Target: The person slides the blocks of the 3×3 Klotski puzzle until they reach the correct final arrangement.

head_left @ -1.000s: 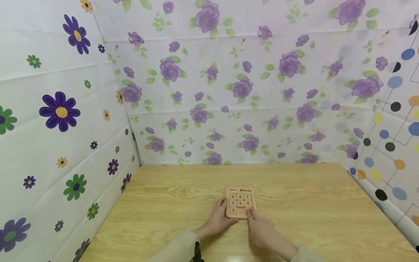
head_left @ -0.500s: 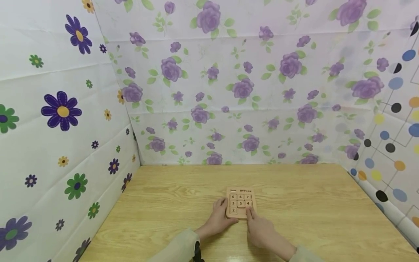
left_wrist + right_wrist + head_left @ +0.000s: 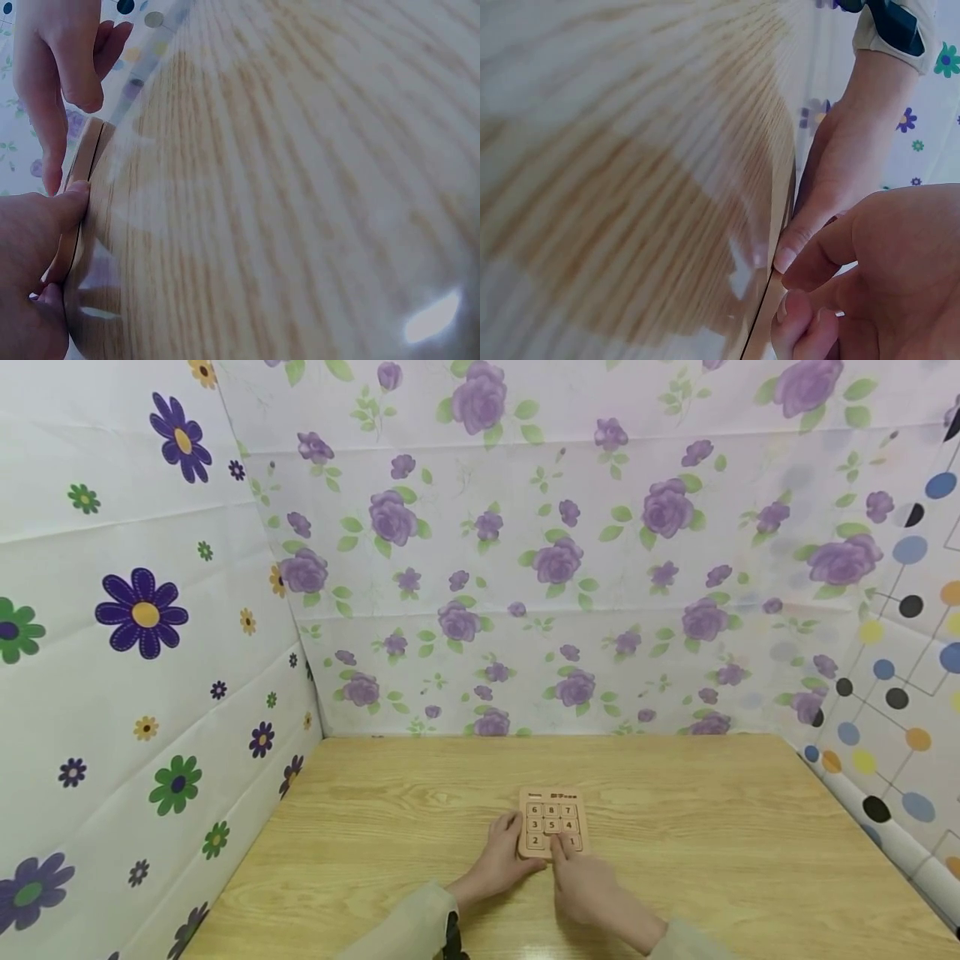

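A flat wooden number slide puzzle [image 3: 543,797] lies on the table, its numbered tiles facing up. My left hand [image 3: 495,860] grips it at the lower left, fingers along the left side and the thumb [image 3: 73,196] against the near edge. The right hand [image 3: 588,883] reaches over that edge with its index finger extended, the fingertip at the middle of the bottom row. Just right of this fingertip shows the 1 tile [image 3: 573,842]; the 2 tile [image 3: 535,841] sits at bottom left. In the right wrist view, the other fingers of my right hand [image 3: 900,262] are bent.
The wood-grain table [image 3: 420,793] carries the puzzle near its middle. White cloth with purple roses [image 3: 555,560] hangs behind it. A daisy-print cloth [image 3: 142,693] stands at the left and a dotted cloth [image 3: 900,710] at the right.
My right hand has shifted slightly left, its fingertip going from the bottom right tile to the middle of the bottom row, so the 1 now shows. The left hand has stayed in place.
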The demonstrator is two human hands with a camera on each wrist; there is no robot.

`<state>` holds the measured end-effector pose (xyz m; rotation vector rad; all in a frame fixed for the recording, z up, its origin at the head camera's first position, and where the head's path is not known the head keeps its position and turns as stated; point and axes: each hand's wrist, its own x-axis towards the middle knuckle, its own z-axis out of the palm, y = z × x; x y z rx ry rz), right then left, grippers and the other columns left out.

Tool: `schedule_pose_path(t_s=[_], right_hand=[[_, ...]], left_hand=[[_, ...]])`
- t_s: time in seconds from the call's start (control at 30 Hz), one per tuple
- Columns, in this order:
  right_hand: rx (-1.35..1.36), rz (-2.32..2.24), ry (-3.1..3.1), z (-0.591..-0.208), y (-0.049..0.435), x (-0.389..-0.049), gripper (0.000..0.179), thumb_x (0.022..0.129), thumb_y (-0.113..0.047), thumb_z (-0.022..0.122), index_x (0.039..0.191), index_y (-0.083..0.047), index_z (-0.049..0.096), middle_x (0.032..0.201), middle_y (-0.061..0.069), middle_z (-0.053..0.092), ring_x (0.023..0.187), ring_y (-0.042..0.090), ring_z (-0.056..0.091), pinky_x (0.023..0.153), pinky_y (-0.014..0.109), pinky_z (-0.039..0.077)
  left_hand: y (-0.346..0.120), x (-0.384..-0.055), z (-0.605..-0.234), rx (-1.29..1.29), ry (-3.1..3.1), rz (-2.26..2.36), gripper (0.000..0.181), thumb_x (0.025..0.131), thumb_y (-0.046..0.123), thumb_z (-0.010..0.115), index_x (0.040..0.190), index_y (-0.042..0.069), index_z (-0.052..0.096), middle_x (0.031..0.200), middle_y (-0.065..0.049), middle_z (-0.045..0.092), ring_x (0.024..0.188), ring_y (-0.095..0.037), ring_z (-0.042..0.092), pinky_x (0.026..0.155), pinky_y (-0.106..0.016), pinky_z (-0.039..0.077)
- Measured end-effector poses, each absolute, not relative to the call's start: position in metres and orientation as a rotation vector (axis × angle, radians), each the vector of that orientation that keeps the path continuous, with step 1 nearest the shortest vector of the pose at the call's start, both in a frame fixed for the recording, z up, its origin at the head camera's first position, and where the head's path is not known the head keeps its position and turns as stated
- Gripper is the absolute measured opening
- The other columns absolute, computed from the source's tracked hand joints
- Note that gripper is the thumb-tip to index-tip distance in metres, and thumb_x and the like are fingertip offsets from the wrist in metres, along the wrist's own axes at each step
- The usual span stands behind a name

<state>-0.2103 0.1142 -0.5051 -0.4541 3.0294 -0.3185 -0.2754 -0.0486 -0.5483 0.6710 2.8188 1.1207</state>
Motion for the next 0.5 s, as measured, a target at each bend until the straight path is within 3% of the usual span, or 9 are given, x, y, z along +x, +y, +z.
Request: schedule_pose_path(t_s=[0.1, 0.13, 0.23, 0.33, 0.4, 0.5], right_hand=[[-0.45, -0.314, 3.027, -0.504, 0.111, -0.212, 0.053, 0.093, -0.014, 0.051, 0.142, 0.006, 0.042, 0.148, 0.025, 0.042, 0.045, 0.013, 0.04, 0.036, 0.022, 0.033], [-0.45, -0.307, 3.028, -0.504, 0.11, -0.212, 0.053, 0.093, -0.015, 0.052, 0.142, 0.006, 0.043, 0.147, 0.025, 0.042, 0.051, 0.016, 0.05, 0.038, 0.025, 0.038], [-0.449, -0.3, 3.031, -0.505, 0.108, -0.213, 0.053, 0.092, -0.015, 0.052, 0.14, 0.006, 0.044, 0.147, 0.025, 0.043, 0.084, 0.031, 0.068, 0.06, 0.041, 0.057], [-0.46, -0.314, 3.03, -0.505, 0.105, -0.214, 0.053, 0.092, -0.015, 0.052, 0.14, 0.006, 0.045, 0.147, 0.025, 0.043, 0.111, 0.042, 0.062, 0.083, 0.061, 0.054], [-0.474, -0.32, 3.03, -0.505, 0.103, -0.213, 0.053, 0.092, -0.014, 0.051, 0.14, 0.006, 0.045, 0.147, 0.025, 0.042, 0.104, 0.04, 0.065, 0.084, 0.064, 0.052], [-0.509, -0.316, 3.031, -0.504, 0.1, -0.213, 0.053, 0.091, -0.014, 0.052, 0.14, 0.006, 0.045, 0.147, 0.024, 0.043, 0.083, 0.032, 0.068, 0.07, 0.051, 0.059]], left_hand=[[-0.049, -0.276, -0.548, 0.672, 2.811, 1.133, 0.091, 0.083, 0.037, 0.075, 0.148, -0.006, 0.029, 0.152, -0.024, 0.031, 0.14, -0.038, 0.028, 0.114, -0.05, 0.034], [-0.049, -0.276, -0.548, 0.674, 2.809, 1.138, 0.091, 0.083, 0.038, 0.075, 0.148, -0.006, 0.029, 0.152, -0.024, 0.031, 0.14, -0.039, 0.028, 0.114, -0.051, 0.034], [-0.049, -0.276, -0.548, 0.673, 2.8, 1.155, 0.093, 0.082, 0.04, 0.075, 0.148, -0.006, 0.029, 0.151, -0.024, 0.031, 0.141, -0.039, 0.027, 0.114, -0.052, 0.033], [-0.048, -0.275, -0.548, 0.684, 2.82, 1.148, 0.094, 0.081, 0.043, 0.075, 0.147, -0.008, 0.03, 0.15, -0.025, 0.033, 0.14, -0.041, 0.028, 0.114, -0.052, 0.034], [-0.048, -0.275, -0.548, 0.686, 2.833, 1.136, 0.094, 0.082, 0.042, 0.075, 0.147, -0.009, 0.03, 0.149, -0.025, 0.034, 0.139, -0.041, 0.029, 0.113, -0.052, 0.035], [-0.047, -0.275, -0.549, 0.673, 2.838, 1.116, 0.091, 0.083, 0.038, 0.075, 0.147, -0.009, 0.029, 0.15, -0.024, 0.034, 0.139, -0.04, 0.029, 0.114, -0.05, 0.035]])
